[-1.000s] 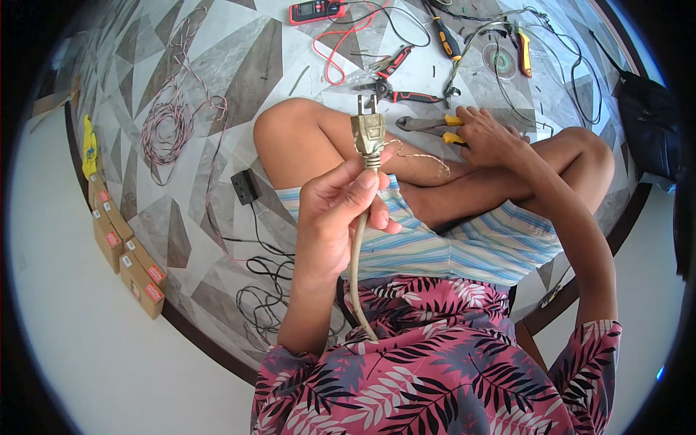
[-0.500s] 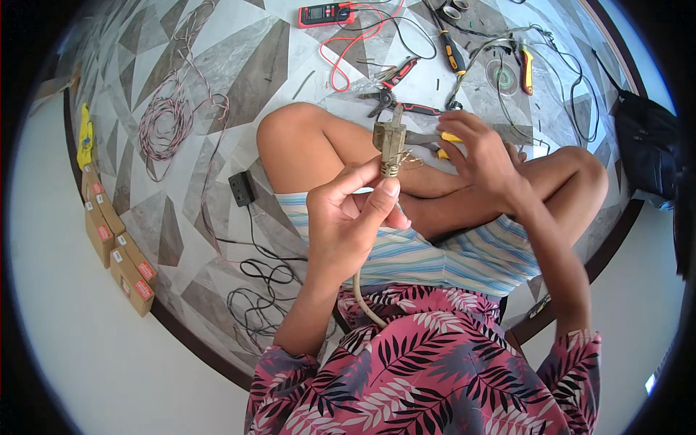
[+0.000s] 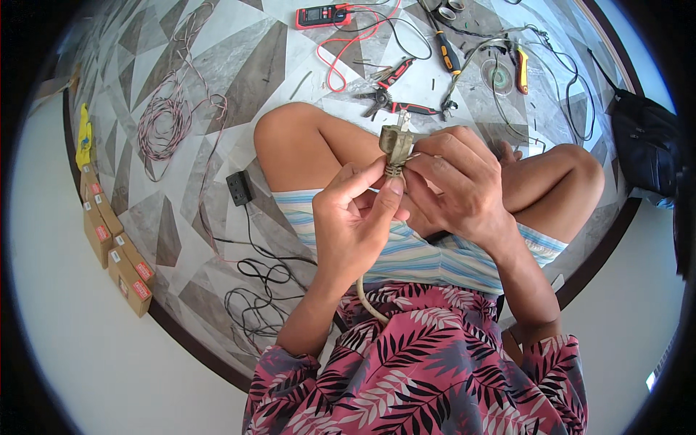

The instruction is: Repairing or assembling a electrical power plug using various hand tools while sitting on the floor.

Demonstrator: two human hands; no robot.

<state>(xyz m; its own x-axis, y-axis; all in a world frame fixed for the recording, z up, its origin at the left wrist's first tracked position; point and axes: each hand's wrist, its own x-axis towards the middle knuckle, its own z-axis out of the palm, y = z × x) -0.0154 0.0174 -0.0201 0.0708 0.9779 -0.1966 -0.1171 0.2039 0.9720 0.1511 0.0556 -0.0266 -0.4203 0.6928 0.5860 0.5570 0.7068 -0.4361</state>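
An old beige electrical plug (image 3: 395, 145) is held up over my lap, its metal prongs pointing away from me. My left hand (image 3: 354, 221) pinches its ribbed neck between thumb and fingers. From there a beige cord (image 3: 371, 309) runs down toward my shirt. My right hand (image 3: 464, 185) is closed at the plug's right side, thumb and fingertips pressed against it near the neck. Its fingers cover whatever thin strands are there.
Ahead lie a red multimeter (image 3: 322, 16), cutters with red-black handles (image 3: 415, 109), a screwdriver (image 3: 448, 54) and a yellow utility knife (image 3: 522, 71). On the left are coiled wire (image 3: 165, 127), a black socket (image 3: 238, 188) and small cartons (image 3: 130, 279). A black bag (image 3: 645, 145) stands right.
My right hand has come left from beside yellow-handled pliers and closed at the plug. Copper strands seen by the plug's neck, and the pliers, are now hidden. The plug has tilted slightly right.
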